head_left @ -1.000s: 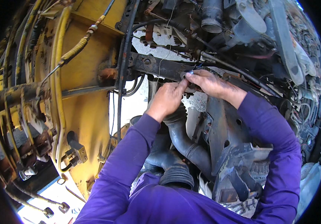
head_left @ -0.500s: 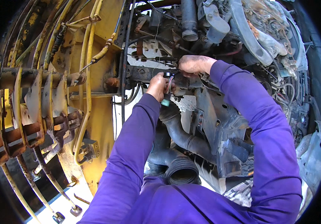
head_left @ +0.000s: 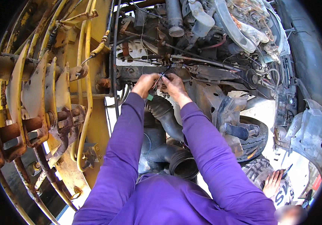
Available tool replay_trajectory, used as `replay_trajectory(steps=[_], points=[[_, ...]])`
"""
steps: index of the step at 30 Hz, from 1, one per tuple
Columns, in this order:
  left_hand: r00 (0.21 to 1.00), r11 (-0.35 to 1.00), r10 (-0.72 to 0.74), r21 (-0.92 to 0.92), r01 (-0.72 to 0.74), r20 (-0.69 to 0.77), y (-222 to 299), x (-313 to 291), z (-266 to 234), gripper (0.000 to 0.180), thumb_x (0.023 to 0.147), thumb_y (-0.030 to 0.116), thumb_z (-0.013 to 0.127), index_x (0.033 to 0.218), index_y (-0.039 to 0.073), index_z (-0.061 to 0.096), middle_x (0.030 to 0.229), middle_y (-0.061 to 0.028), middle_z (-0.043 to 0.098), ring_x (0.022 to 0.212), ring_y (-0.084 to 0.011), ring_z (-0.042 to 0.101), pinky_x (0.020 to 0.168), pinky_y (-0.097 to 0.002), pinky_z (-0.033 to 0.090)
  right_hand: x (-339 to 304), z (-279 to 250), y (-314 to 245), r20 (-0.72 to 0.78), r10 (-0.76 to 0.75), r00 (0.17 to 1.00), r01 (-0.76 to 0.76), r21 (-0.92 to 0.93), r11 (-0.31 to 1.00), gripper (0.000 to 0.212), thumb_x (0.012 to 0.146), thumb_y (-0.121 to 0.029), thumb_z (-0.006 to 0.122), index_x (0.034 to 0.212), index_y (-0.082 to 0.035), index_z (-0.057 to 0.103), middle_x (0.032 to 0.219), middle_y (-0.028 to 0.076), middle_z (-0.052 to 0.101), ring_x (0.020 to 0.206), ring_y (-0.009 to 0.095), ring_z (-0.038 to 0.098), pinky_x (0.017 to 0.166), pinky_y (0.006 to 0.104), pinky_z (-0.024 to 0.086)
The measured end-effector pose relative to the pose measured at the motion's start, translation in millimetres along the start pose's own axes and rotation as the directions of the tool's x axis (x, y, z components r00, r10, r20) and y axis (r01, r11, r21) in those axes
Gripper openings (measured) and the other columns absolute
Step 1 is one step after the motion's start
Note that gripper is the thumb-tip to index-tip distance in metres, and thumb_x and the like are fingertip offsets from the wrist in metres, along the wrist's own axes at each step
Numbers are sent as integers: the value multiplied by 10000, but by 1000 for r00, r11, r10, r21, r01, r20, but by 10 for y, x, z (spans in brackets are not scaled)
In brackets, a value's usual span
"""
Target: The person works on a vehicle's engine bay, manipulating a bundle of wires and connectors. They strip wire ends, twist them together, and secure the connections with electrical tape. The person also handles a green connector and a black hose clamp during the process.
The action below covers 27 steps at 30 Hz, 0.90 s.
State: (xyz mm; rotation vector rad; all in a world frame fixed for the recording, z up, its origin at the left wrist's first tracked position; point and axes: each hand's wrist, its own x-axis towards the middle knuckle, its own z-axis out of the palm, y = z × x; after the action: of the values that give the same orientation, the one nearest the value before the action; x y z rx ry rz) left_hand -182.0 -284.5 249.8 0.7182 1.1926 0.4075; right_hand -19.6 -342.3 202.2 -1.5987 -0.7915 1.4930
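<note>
My left hand (head_left: 145, 84) is closed, its thumb and fingers pinching a bundle of thin wires (head_left: 158, 81). A green connector (head_left: 149, 97) hangs below the fingers. Close beside it, my right hand (head_left: 174, 87) pinches the same wires, with the fingertips of both hands almost meeting. A dark stretch of the wiring (head_left: 167, 69) runs up from the fingertips toward a dark metal frame rail (head_left: 131, 72). The exact grip of the fingertips is partly hidden.
Yellow machinery with pipes (head_left: 89, 75) stands on the left. Below my hands lie a ribbed black hose (head_left: 157, 107) and an open duct (head_left: 183, 164). A metal rod (head_left: 206, 62) crosses the engine bay. At lower right are a tyre (head_left: 252, 140) and another person's hand (head_left: 272, 183).
My right hand has come left and nearer, from the machinery to the wires beside my left hand. The view has shifted, and another person's hand now shows at lower right.
</note>
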Motion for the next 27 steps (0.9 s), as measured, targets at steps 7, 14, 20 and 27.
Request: replay_trajectory(steps=[7, 14, 20, 27], points=[[874, 797, 480, 455, -398, -77, -596, -187, -83, 289, 1039, 195, 628, 1120, -54, 751, 851, -62, 748, 759, -127, 646, 725, -314, 525, -541, -58, -490, 89, 20, 996, 25, -472, 881, 531, 937, -303, 755, 1303, 69, 655, 1245, 192, 715, 1125, 226, 663, 1002, 367, 502], [870, 692, 490, 634, -345, -61, -472, -405, 220, 443, 1043, 348, 537, 1017, -51, 728, 912, -308, 711, 930, -498, 687, 829, -526, 535, -316, 84, -654, 72, -15, 997, 19, -64, 998, 546, 1030, -460, 605, 1245, 33, 701, 1098, 169, 741, 1016, 241, 683, 890, 387, 538], [994, 924, -91, -378, 58, -69, -456, 24, -127, 346, 1081, 351, 525, 990, 72, 710, 824, -57, 715, 719, -169, 656, 676, -324, 512, 9, 323, -229, -144, 170, 975, -189, -132, 973, 341, 1075, -309, 543, 1269, -66, 684, 1061, 22, 720, 816, 166, 650, 718, 330, 496], [971, 985, 170, -51, -164, 167, -420, -251, -244, 260, 1034, 246, 644, 1057, 14, 758, 915, -17, 724, 783, -138, 635, 752, -304, 514, -522, 152, -465, 66, 116, 991, -95, -260, 961, 439, 1052, -351, 562, 1266, 8, 696, 1123, 117, 755, 1013, 226, 681, 917, 379, 521]])
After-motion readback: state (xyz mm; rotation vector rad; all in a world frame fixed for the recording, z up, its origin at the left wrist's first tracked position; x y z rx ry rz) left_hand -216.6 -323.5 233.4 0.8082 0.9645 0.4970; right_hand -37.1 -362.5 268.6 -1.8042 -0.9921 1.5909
